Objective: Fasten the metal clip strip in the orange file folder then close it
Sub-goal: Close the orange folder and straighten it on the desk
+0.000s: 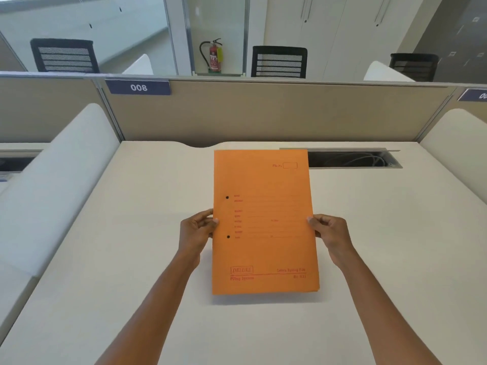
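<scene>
A wide cream-white laminate desk [369, 233] fills the lower and middle frame, walled at the top by a beige fabric partition [276, 114] carrying a dark blue number plate reading 008 [139, 87] at upper left, with rounded white side dividers at both edges. Beyond the partition, across the top of the frame, stand black mesh office chairs [279, 61], and a red fire extinguisher [214, 57] sits near a glass wall at top centre. An open cable slot [353, 159] with pale wires cuts into the desk at centre right. In the middle of the frame is the flat orange card file folder [263, 222], closed, printed cover up, two small dark punch holes near its left edge, its near edge seemingly just above the desk. The left hand [196, 231] pinches the folder's left edge and the right hand [330, 234] pinches the right edge, thumbs on top. The metal clip strip is not visible, presumably inside. With the folder shut, either the fastening is not begun or the task is finished; I cannot tell which. If unbegun, the next move calls for laying the folder down and lifting the cover from its right edge.
</scene>
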`<state>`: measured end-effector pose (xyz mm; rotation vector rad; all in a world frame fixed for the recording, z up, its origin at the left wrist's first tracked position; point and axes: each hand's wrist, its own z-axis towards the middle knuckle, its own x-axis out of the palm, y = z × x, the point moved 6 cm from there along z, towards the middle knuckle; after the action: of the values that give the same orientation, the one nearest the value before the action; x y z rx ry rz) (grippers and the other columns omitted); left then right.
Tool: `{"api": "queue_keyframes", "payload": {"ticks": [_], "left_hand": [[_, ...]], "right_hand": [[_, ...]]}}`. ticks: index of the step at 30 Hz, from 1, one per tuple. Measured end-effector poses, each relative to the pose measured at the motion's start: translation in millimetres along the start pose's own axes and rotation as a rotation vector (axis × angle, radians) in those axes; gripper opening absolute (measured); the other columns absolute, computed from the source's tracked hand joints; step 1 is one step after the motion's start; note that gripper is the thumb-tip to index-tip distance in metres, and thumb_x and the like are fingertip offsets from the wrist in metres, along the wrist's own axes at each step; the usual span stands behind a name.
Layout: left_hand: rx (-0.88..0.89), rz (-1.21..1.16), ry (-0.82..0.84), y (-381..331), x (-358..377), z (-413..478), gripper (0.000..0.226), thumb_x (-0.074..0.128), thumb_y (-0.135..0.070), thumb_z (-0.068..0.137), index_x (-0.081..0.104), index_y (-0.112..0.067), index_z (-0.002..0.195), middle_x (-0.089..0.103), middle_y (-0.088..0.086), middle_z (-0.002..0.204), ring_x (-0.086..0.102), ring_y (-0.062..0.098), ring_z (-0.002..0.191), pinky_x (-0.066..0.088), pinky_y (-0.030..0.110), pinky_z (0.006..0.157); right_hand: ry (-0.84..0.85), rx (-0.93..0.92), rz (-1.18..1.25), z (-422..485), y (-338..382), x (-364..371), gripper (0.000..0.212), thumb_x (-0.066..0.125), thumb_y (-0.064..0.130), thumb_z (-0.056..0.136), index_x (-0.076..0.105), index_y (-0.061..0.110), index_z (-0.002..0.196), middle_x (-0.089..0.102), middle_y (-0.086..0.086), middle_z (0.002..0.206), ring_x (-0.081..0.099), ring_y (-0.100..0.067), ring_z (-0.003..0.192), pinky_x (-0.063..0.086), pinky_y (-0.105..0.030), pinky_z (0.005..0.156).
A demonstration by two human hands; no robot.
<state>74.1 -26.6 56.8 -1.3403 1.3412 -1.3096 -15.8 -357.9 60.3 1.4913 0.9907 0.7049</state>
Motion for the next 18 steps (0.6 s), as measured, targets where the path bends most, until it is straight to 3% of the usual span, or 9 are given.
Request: {"api": "queue_keyframes", "payload": {"ticks": [4,10,14,18], "left_hand": [[-0.045,0.059,-0.068,11.5,-16.0,9.6,0.022,0.067,-0.001,0.086,0.071,-0.009,0.107,0.077,0.01,0.083,0.073,0.025,0.077,0.058,0.033,0.064],[-0.104,0.114,-0.217,25.1,-50.4,39.9,0.017,0.07,-0.003,0.083,0.073,-0.008,0.099,0.077,0.006,0.076,0.074,0.022,0.075,0.059,0.033,0.066],[-0.106,0.211,-0.285,26.6,-66.1,68.8,0.014,0.072,-0.005,0.082,0.075,-0.012,0.094,0.076,0.007,0.077,0.072,0.022,0.079,0.059,0.04,0.079],[-0.048,0.335,-0.323,17.8,-70.5,97.9,0.014,0.072,-0.006,0.082,0.076,-0.011,0.095,0.074,0.0,0.074,0.069,0.015,0.075,0.057,0.034,0.079]], "right_hand": [[-0.024,0.058,-0.048,10.2,-7.5,15.7,0.01,0.071,0.008,0.085,0.072,0.003,0.094,0.077,-0.012,0.084,0.073,-0.022,0.074,0.058,-0.027,0.062],[0.074,0.1,-0.142,43.7,-6.2,58.1,0.01,0.065,-0.001,0.086,0.07,0.0,0.095,0.075,-0.017,0.088,0.073,-0.03,0.081,0.06,-0.035,0.073],[0.061,0.104,-0.218,71.5,-3.6,88.2,0.01,0.066,-0.004,0.082,0.071,0.005,0.083,0.074,-0.017,0.085,0.072,-0.032,0.081,0.061,-0.041,0.076],[0.02,0.127,-0.319,98.7,-6.3,108.8,0.016,0.07,-0.003,0.077,0.071,0.011,0.07,0.073,-0.008,0.078,0.071,-0.027,0.079,0.06,-0.04,0.078]]}}
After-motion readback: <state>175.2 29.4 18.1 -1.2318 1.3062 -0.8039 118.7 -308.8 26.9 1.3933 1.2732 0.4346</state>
